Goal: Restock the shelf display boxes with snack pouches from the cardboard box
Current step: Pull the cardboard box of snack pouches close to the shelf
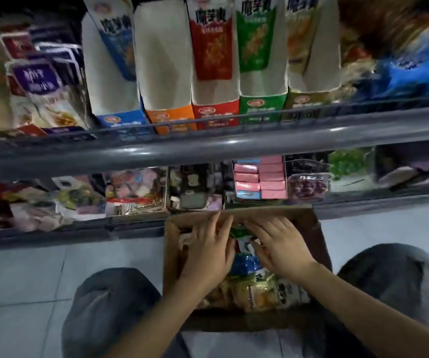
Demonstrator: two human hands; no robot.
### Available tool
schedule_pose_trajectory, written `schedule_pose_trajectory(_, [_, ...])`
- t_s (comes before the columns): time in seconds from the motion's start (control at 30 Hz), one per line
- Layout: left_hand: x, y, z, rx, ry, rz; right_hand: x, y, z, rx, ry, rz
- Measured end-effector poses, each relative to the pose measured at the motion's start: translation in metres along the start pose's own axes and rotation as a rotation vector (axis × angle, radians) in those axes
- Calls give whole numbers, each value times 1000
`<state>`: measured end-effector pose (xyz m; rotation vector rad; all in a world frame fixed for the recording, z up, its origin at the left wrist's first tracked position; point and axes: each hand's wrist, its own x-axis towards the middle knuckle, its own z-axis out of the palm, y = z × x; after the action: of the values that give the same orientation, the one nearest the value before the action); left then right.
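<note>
Down on the floor, between the person's two knees, sits the open cardboard box, pushed right up against the foot of the shelf unit. Both hands are inside it! The left hand lies palm-down over the left half of the box, fingers straight and slightly spread, reaching toward the far wall of the box. The right hand comes in from the other side, fingers likewise stretched out and angled toward the left hand, resting on the pouches. Between the two hands peeks a green pouch, with a blue pouch just nearer the person. Whether either hand actually has hold of a pouch, I cannot tell; the fingertips are hidden among the packets. Closer to the person, yellow and orange snack pouches fill the near end of the box.

Up on the shelf above, behind the grey rail, stand the display boxes in a row: blue display box, orange display box, red display box, green display box, and a dull yellow-green one at the right. The orange one shows only its white inside; the others carry tall pouches. On the lower shelf, a tray of pink packets sits just beyond the box.
</note>
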<state>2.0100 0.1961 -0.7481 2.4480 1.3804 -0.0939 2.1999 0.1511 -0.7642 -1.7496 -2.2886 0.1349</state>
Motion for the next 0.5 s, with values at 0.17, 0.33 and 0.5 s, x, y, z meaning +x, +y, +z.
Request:
schedule_pose_trajectory(0.17, [-5,-3,43,3,15,-54,-14,2,33,-4,63,7])
schedule_pose_trajectory(0.33, [-25,0,58,-108,6,-147,-40,-3,41,-24,-28,65])
schedule_pose_trajectory(0.5, [-34,-4,73,-435,-126,-321,-53,0,48,49,-218,137])
